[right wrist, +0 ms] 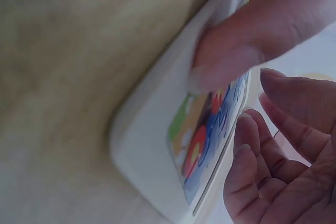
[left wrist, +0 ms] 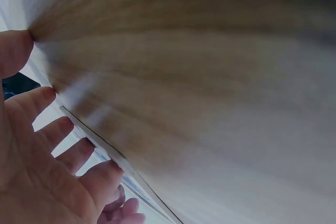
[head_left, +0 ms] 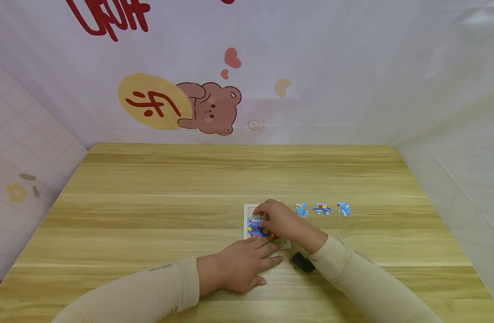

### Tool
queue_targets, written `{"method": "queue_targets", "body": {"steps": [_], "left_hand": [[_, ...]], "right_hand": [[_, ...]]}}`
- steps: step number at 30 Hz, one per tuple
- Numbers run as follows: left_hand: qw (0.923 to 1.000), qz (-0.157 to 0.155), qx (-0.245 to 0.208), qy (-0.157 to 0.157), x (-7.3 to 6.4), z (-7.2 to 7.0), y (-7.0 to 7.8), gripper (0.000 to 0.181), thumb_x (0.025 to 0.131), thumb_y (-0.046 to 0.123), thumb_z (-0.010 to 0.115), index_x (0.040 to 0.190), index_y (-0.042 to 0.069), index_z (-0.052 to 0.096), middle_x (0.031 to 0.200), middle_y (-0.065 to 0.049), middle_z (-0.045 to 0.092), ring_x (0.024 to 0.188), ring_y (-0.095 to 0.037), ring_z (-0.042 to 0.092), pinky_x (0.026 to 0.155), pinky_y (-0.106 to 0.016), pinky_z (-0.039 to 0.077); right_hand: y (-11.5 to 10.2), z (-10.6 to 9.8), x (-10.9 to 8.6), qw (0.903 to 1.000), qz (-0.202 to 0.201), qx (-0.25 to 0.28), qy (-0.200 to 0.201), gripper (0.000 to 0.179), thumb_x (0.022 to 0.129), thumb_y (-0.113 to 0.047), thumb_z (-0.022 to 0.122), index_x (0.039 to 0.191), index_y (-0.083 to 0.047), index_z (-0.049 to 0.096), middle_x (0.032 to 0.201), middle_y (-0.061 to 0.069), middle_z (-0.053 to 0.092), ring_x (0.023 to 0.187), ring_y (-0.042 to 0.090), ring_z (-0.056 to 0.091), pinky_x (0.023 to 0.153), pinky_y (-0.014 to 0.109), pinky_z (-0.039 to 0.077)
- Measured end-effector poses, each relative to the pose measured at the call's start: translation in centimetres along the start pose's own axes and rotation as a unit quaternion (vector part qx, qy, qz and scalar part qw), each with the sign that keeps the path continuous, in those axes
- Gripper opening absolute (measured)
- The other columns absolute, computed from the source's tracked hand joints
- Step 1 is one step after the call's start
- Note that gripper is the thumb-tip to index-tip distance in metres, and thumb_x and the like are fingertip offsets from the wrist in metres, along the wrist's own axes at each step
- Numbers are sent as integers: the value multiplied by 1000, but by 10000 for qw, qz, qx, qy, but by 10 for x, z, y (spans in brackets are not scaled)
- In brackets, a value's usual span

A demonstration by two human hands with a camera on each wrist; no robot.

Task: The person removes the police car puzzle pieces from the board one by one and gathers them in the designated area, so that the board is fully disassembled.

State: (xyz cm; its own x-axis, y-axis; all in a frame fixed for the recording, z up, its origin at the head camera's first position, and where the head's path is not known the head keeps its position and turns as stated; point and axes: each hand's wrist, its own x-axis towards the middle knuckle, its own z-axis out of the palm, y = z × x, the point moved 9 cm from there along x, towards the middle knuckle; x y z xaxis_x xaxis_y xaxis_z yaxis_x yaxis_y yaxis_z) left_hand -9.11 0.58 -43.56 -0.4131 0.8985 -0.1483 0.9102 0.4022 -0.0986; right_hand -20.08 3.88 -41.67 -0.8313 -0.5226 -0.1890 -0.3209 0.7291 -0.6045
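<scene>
A white-framed jigsaw board (head_left: 245, 224) with a colourful blue picture lies on the table, partly hidden under both hands. My left hand (head_left: 247, 264) rests palm down with its fingers spread across the board's near edge; in the right wrist view one of its fingers (right wrist: 236, 51) presses the white rim. Over the board, my right hand (head_left: 277, 220) bends its fingers and thumb down around part of the picture with two eyes. Whether it pinches a piece there is hidden. To the right lie three loose puzzle pieces (head_left: 301, 210) (head_left: 322, 208) (head_left: 344, 208) in a row.
The wood-grain table (head_left: 150, 215) reaches back to a white cloth wall (head_left: 319, 112) printed with a bear and hearts. A small black object (head_left: 302, 262) is beside the right sleeve, just right of the board's near corner. White cloth also hangs at both sides.
</scene>
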Motion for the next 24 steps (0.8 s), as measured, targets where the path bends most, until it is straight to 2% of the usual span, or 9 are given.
{"method": "queue_targets", "body": {"steps": [3,10,16,24], "left_hand": [[10000,6,19,4,0,0,0,59,96,51,48,148,25,40,156,-2,31,142,-21,29,112,-31,31],[10000,16,79,11,0,1,0,59,96,52,47,148,25,40,157,-2,30,143,-21,28,112,-31,31],[10000,34,48,-5,0,1,0,60,97,52,47,149,25,39,157,-2,28,144,-21,27,112,-31,30],[10000,68,20,58,0,-1,0,60,96,51,47,149,24,39,158,-3,27,144,-22,25,113,-31,29]], "right_hand": [[-2,2,3,9999,-64,-67,-54,20,85,-1,70,105,-1,69,95,3,61,81,15,57,77,31,50],[2,10,10,9995,123,-222,-213,22,84,-1,72,105,-3,70,97,3,63,87,16,58,81,34,51],[3,13,13,9991,283,-153,-286,21,83,-2,73,104,-3,70,94,3,63,84,15,57,80,33,51],[0,12,14,9994,192,-178,-243,21,81,-2,75,101,-4,70,91,3,61,84,15,56,80,34,50]]}}
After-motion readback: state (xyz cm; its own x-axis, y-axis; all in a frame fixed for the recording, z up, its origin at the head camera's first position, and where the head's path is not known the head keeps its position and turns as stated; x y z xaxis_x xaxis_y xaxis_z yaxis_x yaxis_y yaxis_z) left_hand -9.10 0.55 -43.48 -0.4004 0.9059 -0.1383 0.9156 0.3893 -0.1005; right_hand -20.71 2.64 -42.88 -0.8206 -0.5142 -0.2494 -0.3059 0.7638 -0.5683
